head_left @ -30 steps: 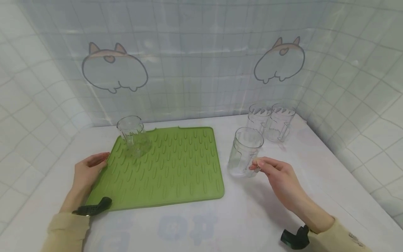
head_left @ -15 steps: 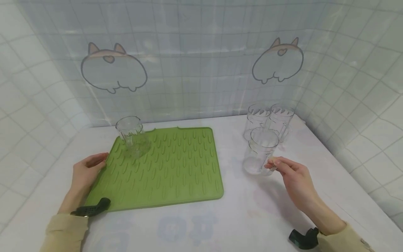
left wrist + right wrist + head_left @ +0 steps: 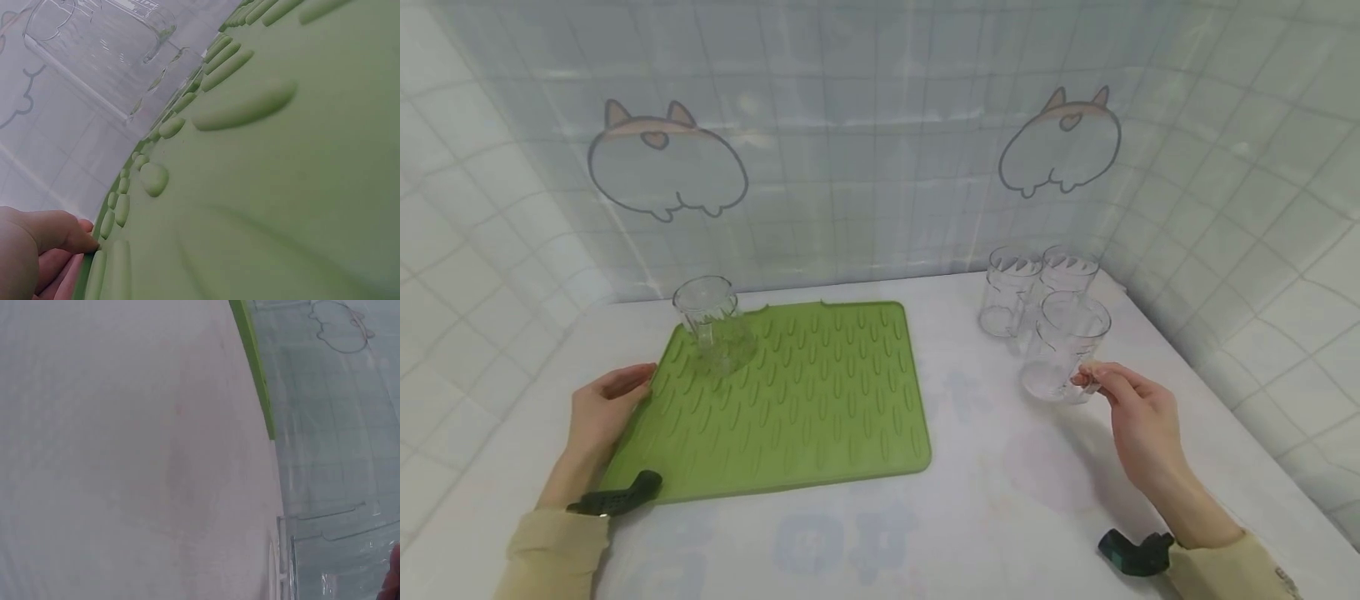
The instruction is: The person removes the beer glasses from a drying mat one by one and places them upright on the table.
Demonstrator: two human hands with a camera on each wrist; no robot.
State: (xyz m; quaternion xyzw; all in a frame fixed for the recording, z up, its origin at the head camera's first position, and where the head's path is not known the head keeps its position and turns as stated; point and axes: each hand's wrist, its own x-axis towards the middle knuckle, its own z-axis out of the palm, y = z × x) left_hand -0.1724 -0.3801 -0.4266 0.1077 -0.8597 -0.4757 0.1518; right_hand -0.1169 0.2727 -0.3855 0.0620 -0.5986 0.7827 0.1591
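My right hand (image 3: 1150, 421) pinches the handle of a clear glass mug (image 3: 1051, 358), which leans slightly, rim up, close over the white table. In the right wrist view only a fingertip (image 3: 392, 578) shows at the lower right edge. On the left, my left hand (image 3: 606, 408) holds the left edge of a green drying mat (image 3: 805, 400); in the left wrist view its thumb lies on the mat's rim and the other fingers are curled beneath. Another glass mug (image 3: 718, 342) stands on the mat's far left corner, beyond that hand.
Two more glass mugs, one on the left (image 3: 1000, 304) and one on the right (image 3: 1071, 275), stand side by side at the back right; the held mug partly overlaps the right one. A tiled-pattern sheet with dog drawings (image 3: 880, 167) rises behind the table (image 3: 977, 500).
My right hand has carried the glass mug to the right and a little back, away from the mat toward the two standing mugs. My left hand stays at the mat's edge.
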